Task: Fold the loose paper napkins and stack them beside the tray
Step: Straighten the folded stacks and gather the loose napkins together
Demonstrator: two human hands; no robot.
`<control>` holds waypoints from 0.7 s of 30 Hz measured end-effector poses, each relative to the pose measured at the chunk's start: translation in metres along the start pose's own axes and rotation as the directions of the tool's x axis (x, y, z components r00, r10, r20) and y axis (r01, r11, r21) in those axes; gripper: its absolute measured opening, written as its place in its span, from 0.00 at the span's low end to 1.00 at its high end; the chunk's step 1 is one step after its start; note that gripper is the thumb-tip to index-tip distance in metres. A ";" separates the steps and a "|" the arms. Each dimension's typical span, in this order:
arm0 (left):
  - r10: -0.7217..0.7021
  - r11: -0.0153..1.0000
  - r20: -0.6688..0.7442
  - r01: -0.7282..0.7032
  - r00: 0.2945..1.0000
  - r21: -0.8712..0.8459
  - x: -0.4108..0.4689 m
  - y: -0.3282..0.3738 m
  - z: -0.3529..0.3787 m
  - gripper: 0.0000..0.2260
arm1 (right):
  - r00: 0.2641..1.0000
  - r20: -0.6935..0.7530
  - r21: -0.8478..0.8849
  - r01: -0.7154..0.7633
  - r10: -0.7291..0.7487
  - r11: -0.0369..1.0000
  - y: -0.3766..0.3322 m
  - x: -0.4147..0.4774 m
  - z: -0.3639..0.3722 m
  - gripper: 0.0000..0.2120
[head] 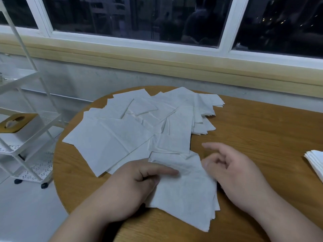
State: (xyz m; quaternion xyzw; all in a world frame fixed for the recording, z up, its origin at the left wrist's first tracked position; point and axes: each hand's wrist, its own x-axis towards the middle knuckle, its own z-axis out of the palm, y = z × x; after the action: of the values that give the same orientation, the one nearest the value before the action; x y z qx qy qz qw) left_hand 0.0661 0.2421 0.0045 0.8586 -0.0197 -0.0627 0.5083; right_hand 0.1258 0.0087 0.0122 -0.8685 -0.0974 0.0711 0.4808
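Observation:
A folded white napkin [187,193] lies on the wooden table [262,130] right in front of me. My left hand [132,187] lies on its left edge, index finger stretched across the paper and pressing it down, the other fingers curled beside the edge. My right hand [232,173] is at the napkin's right edge with relaxed, slightly bent fingers and holds nothing. Beyond them, several loose unfolded napkins [139,123] lie spread and overlapping across the table's far left. A stack of folded napkins [315,161] sits at the right edge of the view.
A white wheeled shelf rack [26,130] stands on the floor left of the table, with a wooden-lidded tissue box [17,122] on one shelf. A window and sill run behind the table. Bare wood lies between the napkins and the right stack.

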 end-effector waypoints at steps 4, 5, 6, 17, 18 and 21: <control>-0.002 0.999 -0.044 0.001 0.999 -0.032 0.001 -0.005 -0.001 0.22 | 0.987 -0.145 -0.186 -0.089 0.063 0.979 -0.018 0.035 0.002 0.08; 0.000 0.999 -0.061 -0.002 0.998 -0.041 0.002 -0.006 -0.001 0.22 | 0.988 -0.116 -0.239 -0.123 0.098 0.963 -0.022 0.045 0.005 0.14; -0.002 0.998 -0.074 -0.003 0.997 -0.060 0.002 -0.007 0.000 0.22 | 0.989 -0.079 -0.288 -0.145 0.127 0.947 -0.024 0.055 0.009 0.18; -0.025 0.988 -0.095 0.010 0.995 -0.153 0.006 -0.008 0.000 0.19 | 0.967 -0.226 -0.201 -0.169 0.122 0.965 -0.018 0.080 0.015 0.04; -0.031 0.986 -0.090 0.016 0.995 -0.163 0.007 -0.009 0.000 0.20 | 0.958 -0.269 -0.153 -0.147 0.102 0.977 -0.019 0.077 0.011 0.04; -0.029 0.983 -0.059 0.017 0.998 -0.182 0.008 -0.008 0.002 0.21 | 0.926 -0.372 -0.016 -0.079 0.067 0.997 -0.016 0.065 -0.005 0.06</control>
State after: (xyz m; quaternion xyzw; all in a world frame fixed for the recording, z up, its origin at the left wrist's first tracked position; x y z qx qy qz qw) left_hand 0.0740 0.2432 -0.0045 0.8106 0.0118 -0.0436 0.5839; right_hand 0.1887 0.0287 0.0261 -0.8766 0.0264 -0.0782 0.4740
